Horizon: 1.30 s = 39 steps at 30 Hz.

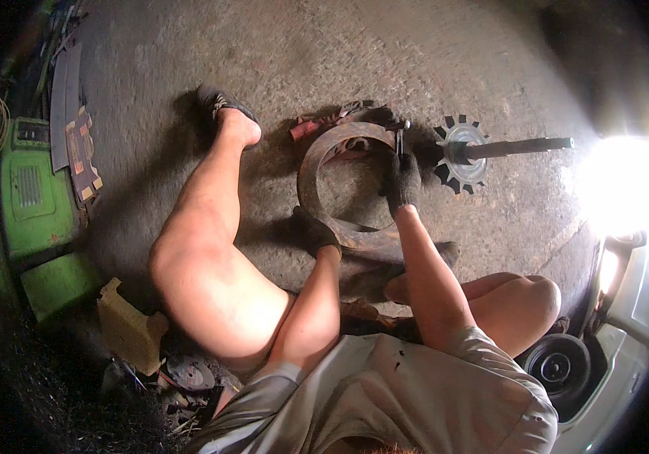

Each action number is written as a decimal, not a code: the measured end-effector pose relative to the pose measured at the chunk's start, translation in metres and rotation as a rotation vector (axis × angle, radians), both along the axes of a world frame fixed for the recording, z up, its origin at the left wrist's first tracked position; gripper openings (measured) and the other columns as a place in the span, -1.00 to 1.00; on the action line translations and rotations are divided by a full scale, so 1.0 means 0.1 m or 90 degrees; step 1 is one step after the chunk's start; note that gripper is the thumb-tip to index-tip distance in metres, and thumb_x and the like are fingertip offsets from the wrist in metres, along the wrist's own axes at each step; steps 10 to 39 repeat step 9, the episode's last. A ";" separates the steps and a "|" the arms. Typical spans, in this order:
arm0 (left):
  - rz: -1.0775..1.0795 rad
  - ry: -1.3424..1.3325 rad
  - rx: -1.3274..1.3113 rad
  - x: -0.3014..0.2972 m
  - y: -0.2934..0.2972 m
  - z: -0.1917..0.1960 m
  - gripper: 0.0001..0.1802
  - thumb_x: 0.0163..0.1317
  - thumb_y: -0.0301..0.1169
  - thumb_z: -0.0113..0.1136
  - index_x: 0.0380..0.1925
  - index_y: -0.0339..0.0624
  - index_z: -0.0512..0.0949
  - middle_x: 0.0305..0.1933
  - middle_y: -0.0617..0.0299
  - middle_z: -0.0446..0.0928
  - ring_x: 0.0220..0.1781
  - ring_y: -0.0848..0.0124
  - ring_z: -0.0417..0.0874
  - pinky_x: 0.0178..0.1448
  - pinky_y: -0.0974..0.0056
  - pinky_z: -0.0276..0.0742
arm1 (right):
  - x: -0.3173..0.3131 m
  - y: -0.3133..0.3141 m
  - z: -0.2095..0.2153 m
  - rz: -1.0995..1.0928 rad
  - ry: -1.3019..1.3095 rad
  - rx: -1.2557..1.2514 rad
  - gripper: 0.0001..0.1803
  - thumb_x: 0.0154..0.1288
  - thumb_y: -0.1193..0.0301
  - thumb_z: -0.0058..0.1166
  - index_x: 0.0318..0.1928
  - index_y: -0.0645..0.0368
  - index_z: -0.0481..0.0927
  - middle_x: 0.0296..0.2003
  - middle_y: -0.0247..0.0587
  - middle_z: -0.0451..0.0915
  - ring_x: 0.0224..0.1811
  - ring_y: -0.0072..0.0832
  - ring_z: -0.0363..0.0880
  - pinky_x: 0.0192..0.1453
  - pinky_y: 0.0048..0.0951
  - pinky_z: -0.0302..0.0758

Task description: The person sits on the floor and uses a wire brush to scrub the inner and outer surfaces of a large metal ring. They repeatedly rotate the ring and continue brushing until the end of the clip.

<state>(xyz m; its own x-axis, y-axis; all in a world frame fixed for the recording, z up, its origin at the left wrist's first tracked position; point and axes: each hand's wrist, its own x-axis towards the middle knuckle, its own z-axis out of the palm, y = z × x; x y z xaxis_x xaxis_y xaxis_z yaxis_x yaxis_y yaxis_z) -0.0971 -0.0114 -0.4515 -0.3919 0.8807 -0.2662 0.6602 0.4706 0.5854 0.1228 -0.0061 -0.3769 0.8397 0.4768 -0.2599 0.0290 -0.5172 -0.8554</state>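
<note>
**Gloved hands on a rusty ring**

Concrete floor (324, 53) is filling the view, rough and grey, with hard glare burning in from the right. I am sitting on it, bare legs spread to either side, and a large rusty metal ring (323, 155) is lying flat between them, a little way out from me.

I am seeing my left hand (314, 233), in a dark glove, pressing on the near rim of the ring, fingers curled over the edge and gripping it. My right hand (402, 184), also gloved, is closing around a slim dark tool (399, 141) that is standing up at the ring's right rim; I cannot tell what kind of tool it is.

Just right of the ring, a toothed sprocket (461, 155) is sitting on a dark shaft (520, 147) that is pointing right toward the glare. A green machine (26, 197) is standing at the far left, and a small black wheel (559, 365) is lying near my right knee.
</note>
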 end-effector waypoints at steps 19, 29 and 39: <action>-0.165 -0.013 -0.078 -0.50 -0.53 0.01 -0.43 0.68 -0.21 -0.28 0.57 -0.19 0.16 0.72 -0.09 -0.06 0.74 0.02 -0.11 0.74 0.02 -0.17 | -0.24 0.39 -0.04 0.061 0.009 -0.169 -0.50 0.55 -0.02 -0.07 0.04 0.18 0.61 -0.03 0.28 0.67 0.08 0.28 0.61 0.11 0.11 0.48; -0.165 -0.013 -0.078 -0.50 -0.53 0.01 -0.43 0.68 -0.21 -0.28 0.57 -0.19 0.16 0.72 -0.09 -0.06 0.74 0.02 -0.11 0.74 0.02 -0.17 | -0.24 0.39 -0.04 0.061 0.009 -0.169 -0.50 0.55 -0.02 -0.07 0.04 0.18 0.61 -0.03 0.28 0.67 0.08 0.28 0.61 0.11 0.11 0.48; -0.165 -0.013 -0.078 -0.50 -0.53 0.01 -0.43 0.68 -0.21 -0.28 0.57 -0.19 0.16 0.72 -0.09 -0.06 0.74 0.02 -0.11 0.74 0.02 -0.17 | -0.24 0.39 -0.04 0.061 0.009 -0.169 -0.50 0.55 -0.02 -0.07 0.04 0.18 0.61 -0.03 0.28 0.67 0.08 0.28 0.61 0.11 0.11 0.48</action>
